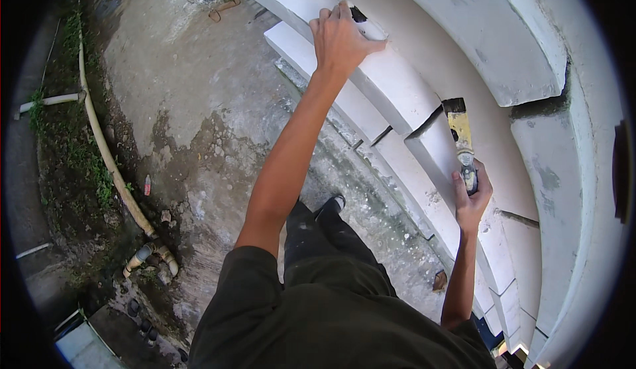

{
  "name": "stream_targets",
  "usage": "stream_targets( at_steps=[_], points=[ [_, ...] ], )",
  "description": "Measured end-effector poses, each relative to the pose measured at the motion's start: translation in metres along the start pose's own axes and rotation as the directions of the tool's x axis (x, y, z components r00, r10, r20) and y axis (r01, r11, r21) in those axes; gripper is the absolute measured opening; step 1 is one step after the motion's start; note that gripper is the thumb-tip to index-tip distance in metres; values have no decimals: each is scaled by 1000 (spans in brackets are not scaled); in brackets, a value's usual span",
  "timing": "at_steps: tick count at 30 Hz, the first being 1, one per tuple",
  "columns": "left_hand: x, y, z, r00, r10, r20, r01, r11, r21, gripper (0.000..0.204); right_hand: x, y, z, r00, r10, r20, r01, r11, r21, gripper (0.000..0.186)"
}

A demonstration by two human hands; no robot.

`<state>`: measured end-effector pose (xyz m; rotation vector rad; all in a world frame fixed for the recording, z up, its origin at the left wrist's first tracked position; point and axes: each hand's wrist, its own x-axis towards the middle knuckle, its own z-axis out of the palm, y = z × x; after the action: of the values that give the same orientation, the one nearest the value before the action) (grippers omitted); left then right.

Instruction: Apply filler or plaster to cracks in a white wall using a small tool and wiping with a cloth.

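My right hand [474, 193] is wrapped round the dark handle of a scraper [460, 127], whose flat, pale-yellow smeared blade ends in a dark edge and points up along the wall. That dark edge lies close to a gap between white blocks. Farther off, my left hand [341, 38] rests on the face of a long white block [391, 81], its thumb stretched out from its bent fingers. Just past those fingertips shows a small black patch [358, 14]; I cannot make out whether it is a hole or a loose piece.
White blocks [510, 31] run in stepped rows along the right, with dark gaps between them. Stained concrete ground [218, 104] spreads on the left. A pale pipe [99, 137] crosses a strip of soil and plants. A small red bottle [147, 185] lies near it.
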<state>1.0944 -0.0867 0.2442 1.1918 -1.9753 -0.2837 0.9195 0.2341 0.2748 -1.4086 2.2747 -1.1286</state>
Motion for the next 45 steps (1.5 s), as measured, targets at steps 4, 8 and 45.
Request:
stream_targets(
  at_steps=[4, 8, 45],
  points=[
    [-47, 41, 18, 973, 218, -70, -223, 972, -72, 93, -1, 4, -4, 999, 36, -3, -36, 999, 26, 29],
    [20, -23, -9, 999, -28, 41, 26, 999, 41, 100, 0, 4, 0, 1000, 12, -5, -12, 999, 33, 28],
    [50, -54, -12, 996, -37, -82, 34, 999, -43, 90, 3, 3, 6, 994, 104, -30, -103, 994, 48, 23]
  ],
)
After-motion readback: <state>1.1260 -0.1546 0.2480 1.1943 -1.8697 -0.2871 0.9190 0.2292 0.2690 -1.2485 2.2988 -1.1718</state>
